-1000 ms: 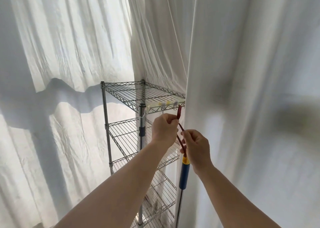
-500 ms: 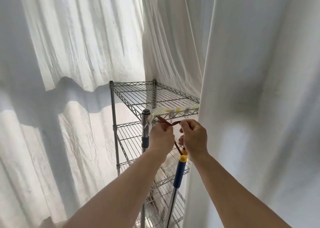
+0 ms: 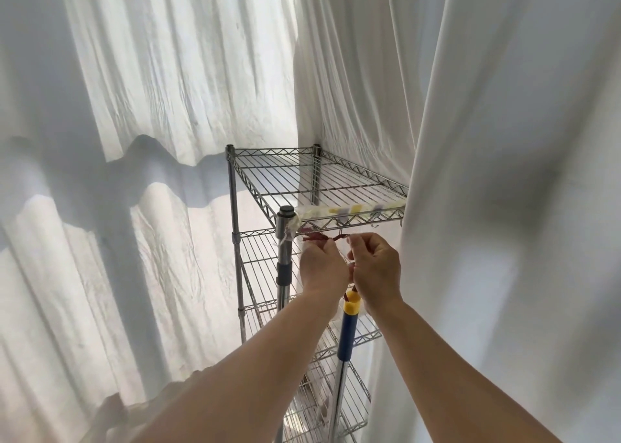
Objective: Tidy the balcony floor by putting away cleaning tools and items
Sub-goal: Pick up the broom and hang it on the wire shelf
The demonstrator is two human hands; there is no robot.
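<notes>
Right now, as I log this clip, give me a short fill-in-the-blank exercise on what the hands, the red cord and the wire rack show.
1. Both hands, left hand and right hand, pinch a thin ____ cord just under the top shelf.
2. The cord runs down to the ____ cap of the blue-gripped metal pole.
3. The silver wire shelving rack stands in a corner hung with ____ curtains.
4. The rack's top shelf is ____.

Missing words: red; yellow; white; empty
</notes>
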